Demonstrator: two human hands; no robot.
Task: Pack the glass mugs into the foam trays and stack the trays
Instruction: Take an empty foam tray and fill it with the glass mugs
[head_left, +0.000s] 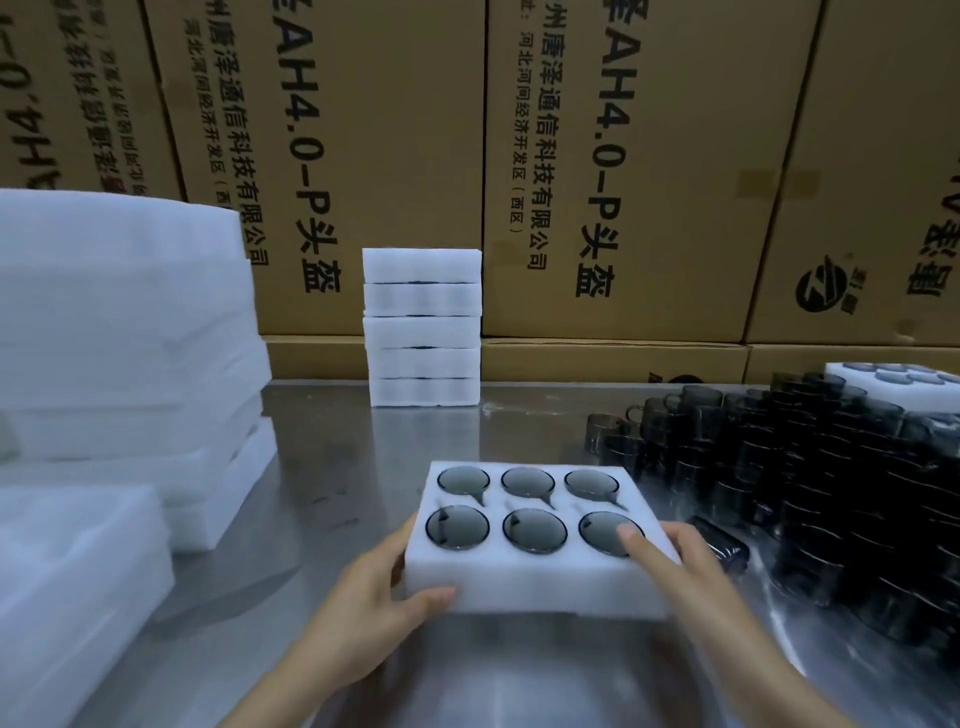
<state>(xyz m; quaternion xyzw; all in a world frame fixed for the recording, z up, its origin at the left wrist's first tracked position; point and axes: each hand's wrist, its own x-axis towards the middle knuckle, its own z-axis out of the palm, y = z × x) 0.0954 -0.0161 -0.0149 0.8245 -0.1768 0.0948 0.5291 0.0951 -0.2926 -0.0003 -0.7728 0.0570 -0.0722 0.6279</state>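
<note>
Our left hand (371, 592) and right hand (670, 564) grip opposite ends of the foam tray (540, 584), fingers curled round its edges; whether it is lifted off the steel table (322, 467) is hard to tell. Six glass mugs (535, 530) fill its pockets. Beyond our hands stands the tray stack (422, 327); right of our right hand, loose mugs (810, 467).

My left hand (371, 592) and my right hand (670, 564) are both bare, with no gloves on them. My forearms are uncovered as far back as the bottom edge of the view, so no sleeve or cuff shows. I see no ring on my fingers (631, 540) and no watch or band at either wrist, though motion blur softens the hands. My nails look short and unpainted.
</note>
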